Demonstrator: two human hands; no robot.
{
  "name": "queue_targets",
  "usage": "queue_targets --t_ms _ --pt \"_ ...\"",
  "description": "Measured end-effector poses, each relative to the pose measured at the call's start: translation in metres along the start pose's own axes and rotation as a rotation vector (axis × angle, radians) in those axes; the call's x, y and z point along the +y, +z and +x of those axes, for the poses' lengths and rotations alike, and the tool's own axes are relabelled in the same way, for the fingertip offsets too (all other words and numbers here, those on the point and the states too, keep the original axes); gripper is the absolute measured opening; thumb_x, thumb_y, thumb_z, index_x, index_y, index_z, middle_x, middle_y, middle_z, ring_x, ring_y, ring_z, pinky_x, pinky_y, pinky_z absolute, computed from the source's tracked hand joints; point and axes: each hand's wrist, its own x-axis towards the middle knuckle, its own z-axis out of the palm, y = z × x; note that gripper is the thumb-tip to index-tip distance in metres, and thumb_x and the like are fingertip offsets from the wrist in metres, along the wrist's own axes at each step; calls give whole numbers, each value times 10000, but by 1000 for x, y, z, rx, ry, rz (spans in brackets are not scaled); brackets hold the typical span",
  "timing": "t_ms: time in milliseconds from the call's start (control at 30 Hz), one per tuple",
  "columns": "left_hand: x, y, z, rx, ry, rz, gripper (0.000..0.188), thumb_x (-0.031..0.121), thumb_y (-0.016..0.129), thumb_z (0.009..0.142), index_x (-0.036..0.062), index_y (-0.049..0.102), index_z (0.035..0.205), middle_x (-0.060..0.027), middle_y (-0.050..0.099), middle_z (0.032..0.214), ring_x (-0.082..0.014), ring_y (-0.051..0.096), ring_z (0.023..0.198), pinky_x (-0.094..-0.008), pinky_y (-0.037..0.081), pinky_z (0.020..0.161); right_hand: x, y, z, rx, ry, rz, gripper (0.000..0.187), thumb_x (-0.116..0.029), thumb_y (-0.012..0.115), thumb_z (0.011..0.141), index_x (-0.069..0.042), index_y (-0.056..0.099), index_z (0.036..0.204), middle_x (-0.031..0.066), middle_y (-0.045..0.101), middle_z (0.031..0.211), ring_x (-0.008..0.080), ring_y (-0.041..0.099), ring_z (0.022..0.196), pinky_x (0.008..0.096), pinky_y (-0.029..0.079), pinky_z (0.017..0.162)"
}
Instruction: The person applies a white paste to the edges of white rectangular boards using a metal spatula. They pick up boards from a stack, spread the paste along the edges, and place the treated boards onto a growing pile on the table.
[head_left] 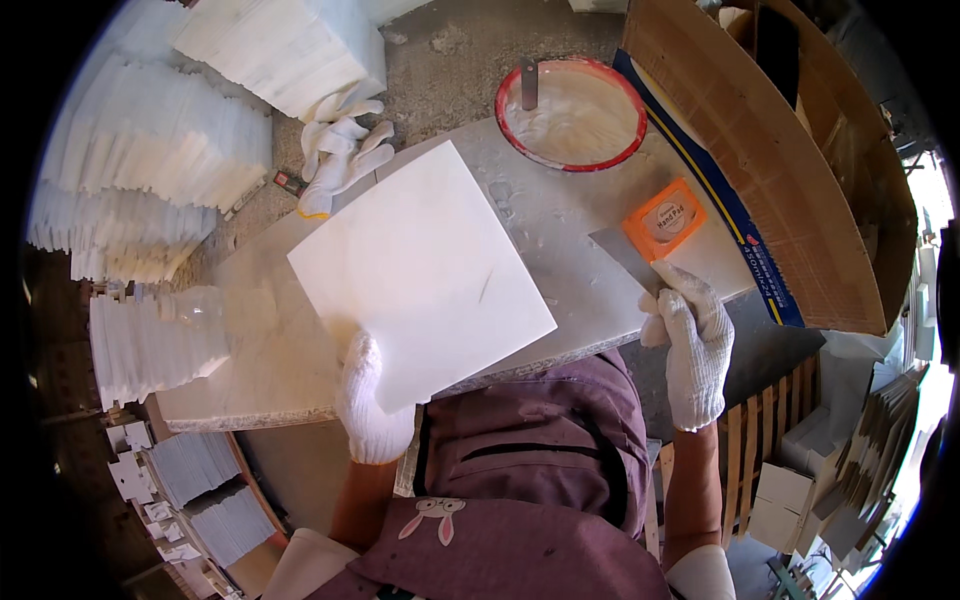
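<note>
A square white tile (425,275) with a short grey mark on its face is tilted above the worktable. My left hand (377,405), in a white knit glove, grips its near corner, with the thumb on top and the fingers hidden beneath. My right hand (693,345), gloved too, is closed around a putty knife. The knife's thin grey blade (622,258) points left towards the tile, apart from it. Just beyond the blade lies an orange hand pad (664,219). A red-rimmed basin (638,132) of white paste stands farther back, with a flat metal strip upright in it.
Spare white gloves (340,155) lie at the table's far left. Tall stacks of white tiles (150,125) fill the left side. An opened cardboard box (770,170) borders the right side. The worktable's near edge (270,418) runs in front of my apron.
</note>
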Motion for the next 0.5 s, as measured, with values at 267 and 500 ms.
queue_targets --t_ms 267,500 --pt "-33 -45 41 -151 168 456 383 130 533 1006 22 490 1371 -100 653 968 -162 598 621 -264 498 522 -22 28 83 -39 -217 -135 227 -71 602 971 -5 693 1168 97 701 954 119 662 720 247 510 617" --pt "-49 -30 58 -160 210 385 517 43 558 972 41 412 1469 -102 618 1172 -154 618 792 -269 519 595 -20 51 113 -39 -108 -177 228 -117 605 934 -31 705 1120 71 691 810 111 630 620 263 489 590"
